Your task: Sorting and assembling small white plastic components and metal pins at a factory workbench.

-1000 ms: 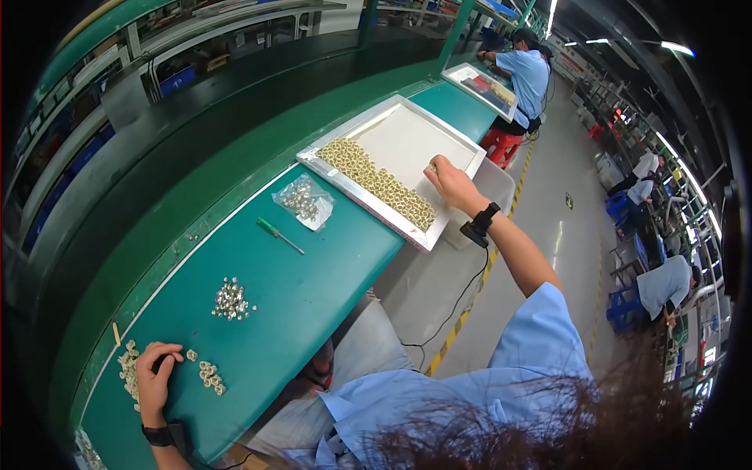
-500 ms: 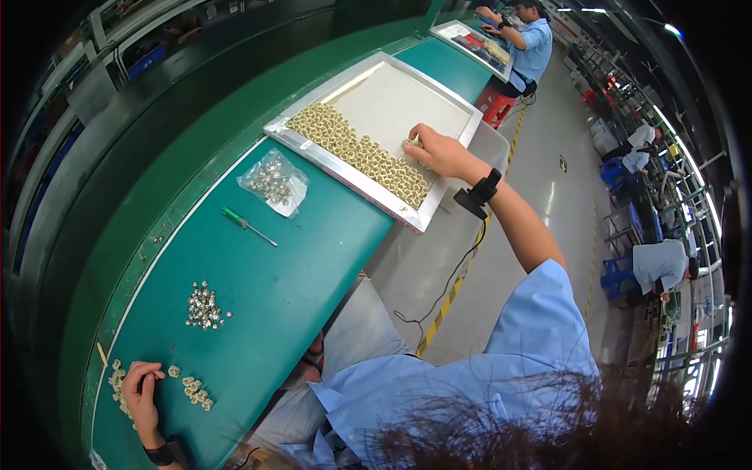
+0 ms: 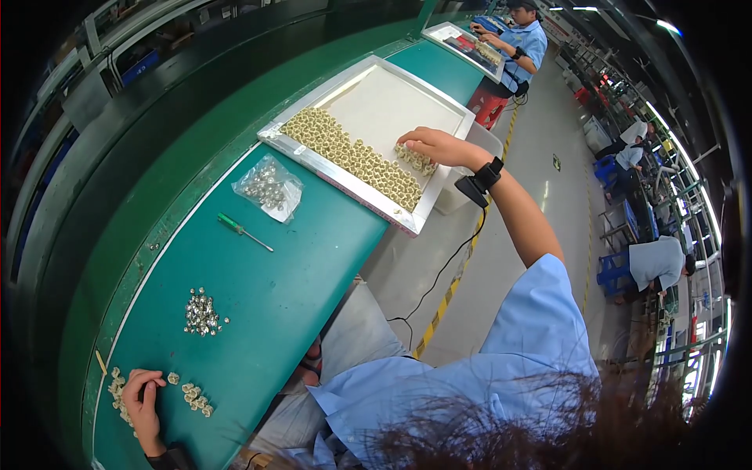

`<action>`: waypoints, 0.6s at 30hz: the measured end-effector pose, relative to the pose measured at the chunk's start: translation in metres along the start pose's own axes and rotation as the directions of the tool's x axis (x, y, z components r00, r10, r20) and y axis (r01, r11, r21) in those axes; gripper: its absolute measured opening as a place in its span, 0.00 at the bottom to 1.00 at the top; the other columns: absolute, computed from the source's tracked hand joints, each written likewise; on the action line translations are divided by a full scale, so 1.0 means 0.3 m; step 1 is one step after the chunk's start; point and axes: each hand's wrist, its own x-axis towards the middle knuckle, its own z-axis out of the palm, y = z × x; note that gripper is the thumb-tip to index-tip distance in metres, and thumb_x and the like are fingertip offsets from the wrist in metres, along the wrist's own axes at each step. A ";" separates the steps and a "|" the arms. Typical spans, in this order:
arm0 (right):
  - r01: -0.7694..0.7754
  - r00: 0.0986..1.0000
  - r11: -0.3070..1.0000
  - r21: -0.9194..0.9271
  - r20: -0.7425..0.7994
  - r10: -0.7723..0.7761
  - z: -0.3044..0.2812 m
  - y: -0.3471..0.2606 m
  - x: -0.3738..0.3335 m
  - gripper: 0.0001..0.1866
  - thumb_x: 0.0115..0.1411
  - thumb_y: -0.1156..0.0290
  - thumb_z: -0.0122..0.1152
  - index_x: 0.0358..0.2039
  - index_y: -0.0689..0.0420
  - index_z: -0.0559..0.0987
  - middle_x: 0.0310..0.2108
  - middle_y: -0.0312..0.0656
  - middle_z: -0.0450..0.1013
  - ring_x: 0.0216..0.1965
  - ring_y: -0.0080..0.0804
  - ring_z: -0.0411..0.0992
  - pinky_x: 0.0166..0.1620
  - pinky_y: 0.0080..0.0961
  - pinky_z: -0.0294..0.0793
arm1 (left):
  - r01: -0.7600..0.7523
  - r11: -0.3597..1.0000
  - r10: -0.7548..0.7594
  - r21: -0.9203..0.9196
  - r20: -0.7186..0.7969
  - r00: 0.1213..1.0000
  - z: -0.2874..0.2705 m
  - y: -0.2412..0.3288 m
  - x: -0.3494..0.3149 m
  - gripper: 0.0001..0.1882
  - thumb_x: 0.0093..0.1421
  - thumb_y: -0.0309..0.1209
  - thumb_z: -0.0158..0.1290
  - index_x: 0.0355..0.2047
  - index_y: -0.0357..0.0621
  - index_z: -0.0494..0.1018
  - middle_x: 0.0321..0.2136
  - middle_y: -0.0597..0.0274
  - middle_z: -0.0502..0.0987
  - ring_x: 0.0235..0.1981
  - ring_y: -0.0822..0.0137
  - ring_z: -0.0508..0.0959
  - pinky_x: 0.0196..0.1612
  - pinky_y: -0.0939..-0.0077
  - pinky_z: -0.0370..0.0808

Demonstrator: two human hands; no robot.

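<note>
My right hand [image 3: 439,149] reaches over the right side of a shallow metal-framed tray [image 3: 313,160]. Its fingers are stretched out and touch a small group of beige ring-like parts [image 3: 415,160]. Many more such parts [image 3: 345,153] cover the near half of the tray floor. My left hand [image 3: 144,403] rests on the table at the lower left, fingers loosely bent and thumb apart, with nothing visible in it. Beige parts [image 3: 117,392] lie along its left side, partly hidden by it. A single beige part [image 3: 173,377] and a small cluster [image 3: 197,399] sit to its right.
On the green table [image 3: 258,305] lie a pile of shiny metal pieces [image 3: 202,313], a green-handled screwdriver [image 3: 244,232], a clear bag of metal pieces [image 3: 269,188] and a thin yellow stick [image 3: 101,362]. A co-worker [image 3: 523,47] sits at another tray [image 3: 466,48] at the far end.
My right hand has flattened from a curled grasp, and a group of beige parts now shows beneath its fingers. My left hand has barely moved. The view has shifted slightly.
</note>
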 end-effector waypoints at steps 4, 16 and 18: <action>0.056 0.997 0.994 -0.089 0.059 -0.051 0.022 -0.029 -0.038 0.25 0.88 0.53 0.48 0.70 0.54 0.82 0.61 0.48 0.80 0.63 0.37 0.78 0.64 0.35 0.80 | -0.039 0.999 0.039 0.022 0.012 0.999 -0.004 -0.005 0.002 0.09 0.74 0.22 0.55 0.46 0.34 0.85 0.34 0.58 0.82 0.42 0.64 0.77 0.44 0.71 0.71; -0.135 0.988 0.962 0.236 0.100 0.114 -0.005 -0.231 -0.111 0.27 0.87 0.51 0.51 0.77 0.51 0.77 0.63 0.43 0.80 0.56 0.31 0.80 0.52 0.32 0.89 | -0.073 0.996 0.072 0.055 0.024 0.997 -0.029 0.022 -0.020 0.10 0.72 0.21 0.55 0.45 0.35 0.86 0.34 0.58 0.84 0.42 0.61 0.77 0.49 0.67 0.72; -0.149 0.987 0.962 0.229 0.090 0.131 -0.018 -0.225 -0.116 0.27 0.87 0.51 0.51 0.77 0.51 0.77 0.63 0.43 0.80 0.56 0.31 0.80 0.53 0.32 0.88 | -0.078 0.995 0.077 0.056 0.026 0.997 -0.028 0.037 -0.021 0.10 0.72 0.21 0.55 0.45 0.35 0.86 0.34 0.58 0.84 0.42 0.61 0.77 0.49 0.67 0.72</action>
